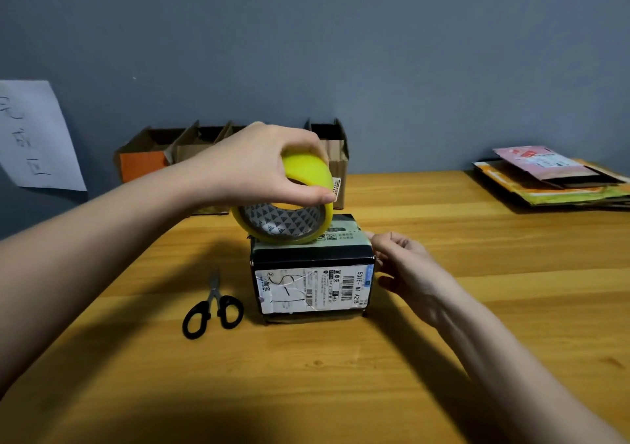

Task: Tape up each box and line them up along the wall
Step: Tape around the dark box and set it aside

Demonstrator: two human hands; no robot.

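A small dark box (pixel 312 259) with a white shipping label on its near face stands in the middle of the wooden table (pixel 477 307). My left hand (pixel 259 164) grips a yellow tape roll (pixel 296 201), whose lower edge rests on the box's top. My right hand (pixel 405 266) touches the box's right side at its top corner, fingers curled; whether it pinches a tape end I cannot tell. Several open cardboard boxes (pixel 153 157) stand in a row against the grey wall behind, one taller box (pixel 335 157) to the right of my left hand.
Black-handled scissors (pixel 213 307) lie shut on the table just left of the dark box. A stack of flat mailers and cardboard (pixel 552 181) sits at the far right. A white paper sheet with writing (pixel 37 136) hangs on the wall at left.
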